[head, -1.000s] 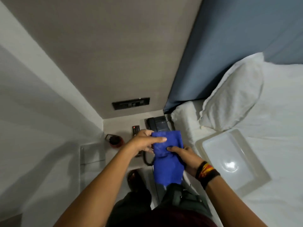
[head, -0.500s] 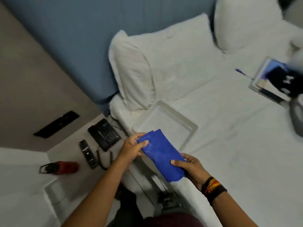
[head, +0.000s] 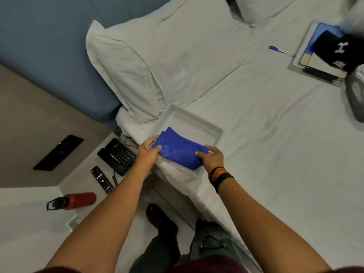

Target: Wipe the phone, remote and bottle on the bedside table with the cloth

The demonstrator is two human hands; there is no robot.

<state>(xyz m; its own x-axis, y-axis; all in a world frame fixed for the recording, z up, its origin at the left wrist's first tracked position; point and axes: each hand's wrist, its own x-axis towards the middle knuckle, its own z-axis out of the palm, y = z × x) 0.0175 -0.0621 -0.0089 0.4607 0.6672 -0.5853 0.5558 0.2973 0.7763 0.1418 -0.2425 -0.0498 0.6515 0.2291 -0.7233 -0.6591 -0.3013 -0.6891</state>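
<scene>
The blue cloth (head: 180, 152) is held folded between both hands, over the near edge of the white tray (head: 213, 133) on the bed (head: 275, 154). The grip of the left hand (head: 148, 151) is pinched on the cloth's end at 9 o'clock, and the grip of the right hand (head: 211, 158) is pinched on its end at 3 o'clock. It looks like the cloth is just being made ready, so no wiping seems begun. The phone (head: 118, 155), the remote (head: 102, 179) and the red bottle (head: 73, 200) lie on the bedside surface (head: 82, 170), at about 8 o'clock from the cloth and well apart from it. Next, the cloth has to be carried over there and one thing picked or pressed on. Part of the phone is hidden behind the left arm. The things at 2 o'clock on the bed are cut off and blurry.
</scene>
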